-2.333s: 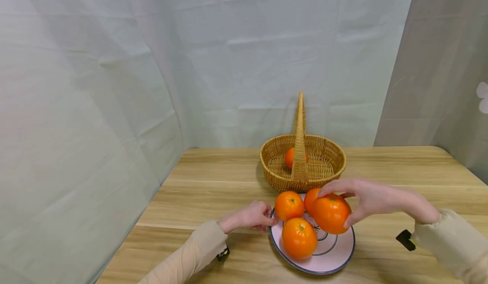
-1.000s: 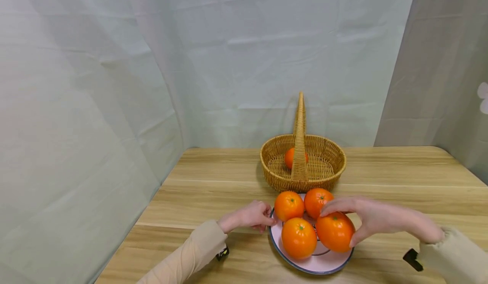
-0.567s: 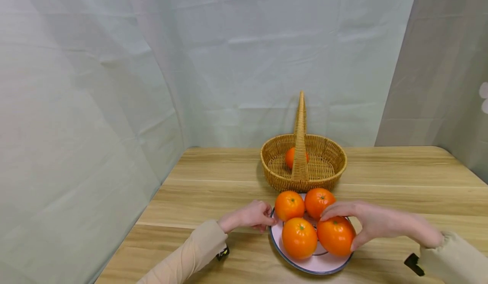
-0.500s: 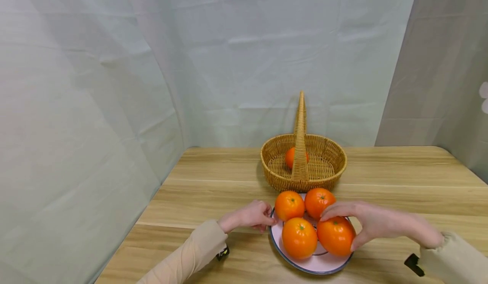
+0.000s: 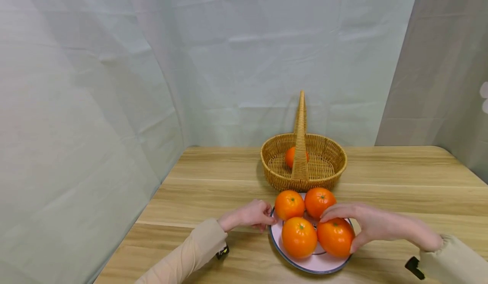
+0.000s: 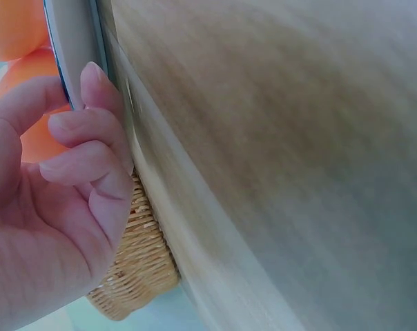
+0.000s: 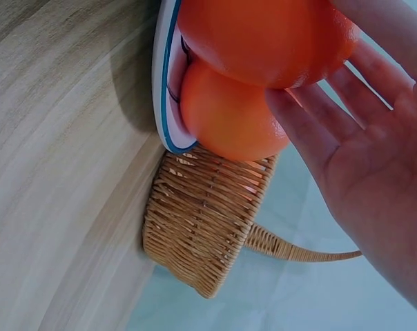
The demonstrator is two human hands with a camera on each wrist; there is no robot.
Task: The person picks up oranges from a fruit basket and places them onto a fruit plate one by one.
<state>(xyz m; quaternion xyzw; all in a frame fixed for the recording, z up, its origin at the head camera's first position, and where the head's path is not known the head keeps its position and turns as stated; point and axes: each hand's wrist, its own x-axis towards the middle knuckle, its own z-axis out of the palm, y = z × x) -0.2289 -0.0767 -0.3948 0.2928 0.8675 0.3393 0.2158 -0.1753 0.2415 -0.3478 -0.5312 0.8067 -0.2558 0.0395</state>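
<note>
Several oranges sit on a pale pink plate (image 5: 324,267) with a blue rim. My right hand (image 5: 375,222) holds the front-right orange (image 5: 335,237), fingers on its far side and thumb on its near right side. In the right wrist view that orange (image 7: 264,38) rests within the plate's rim, between thumb and fingers. My left hand (image 5: 253,215) pinches the plate's left rim between thumb and fingers. Beside it lie the back-left orange (image 5: 289,205) and the front-left orange (image 5: 299,238). Another orange (image 5: 319,202) is at the back right of the plate.
Right behind the plate stands a wicker basket (image 5: 274,178) with a tall arched handle (image 5: 300,136). One orange (image 5: 290,157) lies inside it, partly hidden by the handle. Pale cloth (image 5: 248,64) hangs behind the wooden table (image 5: 213,169).
My right hand has brought its orange down and toward the front right of the plate, uncovering the back-right orange. Over the last half second it barely moves. My left hand stays at the rim.
</note>
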